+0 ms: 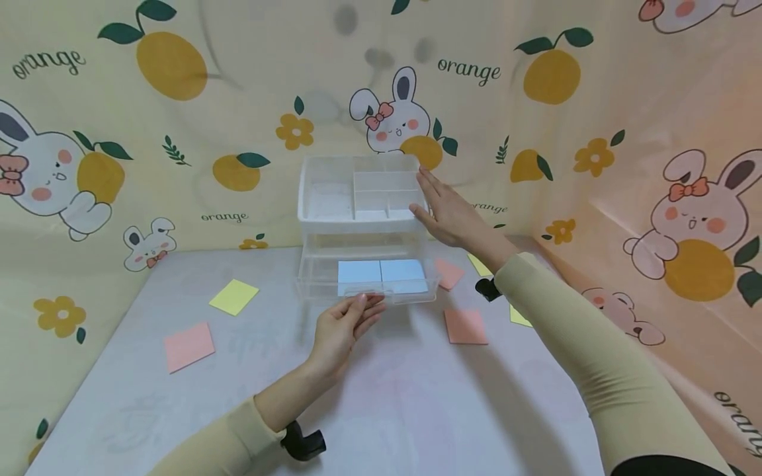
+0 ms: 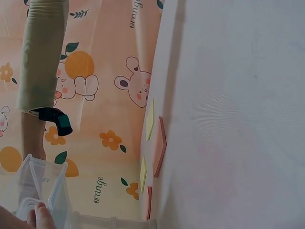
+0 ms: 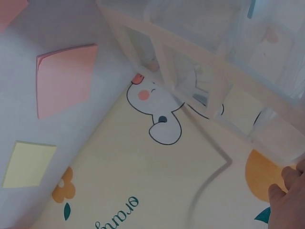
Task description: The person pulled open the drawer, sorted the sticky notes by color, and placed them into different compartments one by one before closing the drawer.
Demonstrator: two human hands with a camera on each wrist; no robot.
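Observation:
A white and clear plastic drawer organizer stands at the back of the table, with a divided tray on top. Its lower clear drawer is pulled out, and two blue sticky note pads lie side by side in it. My left hand pinches the front lip of that drawer between thumb and fingers; in the left wrist view only its fingertips show at the drawer. With fingers extended, my right hand rests against the right side of the organizer's top. The right wrist view catches part of this hand.
On the left of the table lie a yellow sticky note pad and a pink pad. To the right are another pink pad, a second pink one and yellow ones. A printed curtain hangs behind.

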